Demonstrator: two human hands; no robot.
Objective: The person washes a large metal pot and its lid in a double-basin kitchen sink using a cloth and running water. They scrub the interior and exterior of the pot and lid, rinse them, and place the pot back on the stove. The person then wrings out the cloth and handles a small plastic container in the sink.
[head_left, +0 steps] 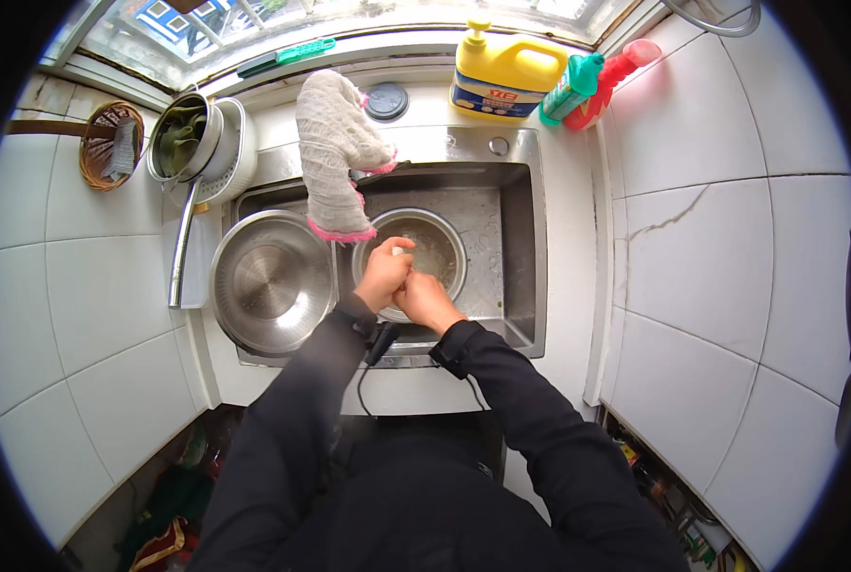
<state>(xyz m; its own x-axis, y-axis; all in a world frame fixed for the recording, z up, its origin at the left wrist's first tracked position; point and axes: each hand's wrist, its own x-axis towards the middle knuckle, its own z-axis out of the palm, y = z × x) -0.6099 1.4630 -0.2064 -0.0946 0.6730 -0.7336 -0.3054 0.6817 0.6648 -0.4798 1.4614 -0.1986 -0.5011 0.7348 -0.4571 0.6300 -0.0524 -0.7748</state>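
Both hands are close together over a round metal bowl (456,250) in the right part of the steel sink (525,238). My left hand (384,275) is closed, with a small pale bit of something showing at its fingertips. Just below and right of it, my right hand (427,300) is closed too, its fingers tucked against the left hand. What they grip is mostly hidden. The bowl seems to hold cloudy water. A wide, shallow metal basin (271,281) rests at the sink's left side, left of my hands.
A grey knitted cover with pink trim (330,153) hangs over the tap area. Behind the sink stand a yellow pump jug (502,76), a green bottle (573,88) and a red spray bottle (616,84). A long-handled pan (185,243) and a wicker basket (96,172) are at left.
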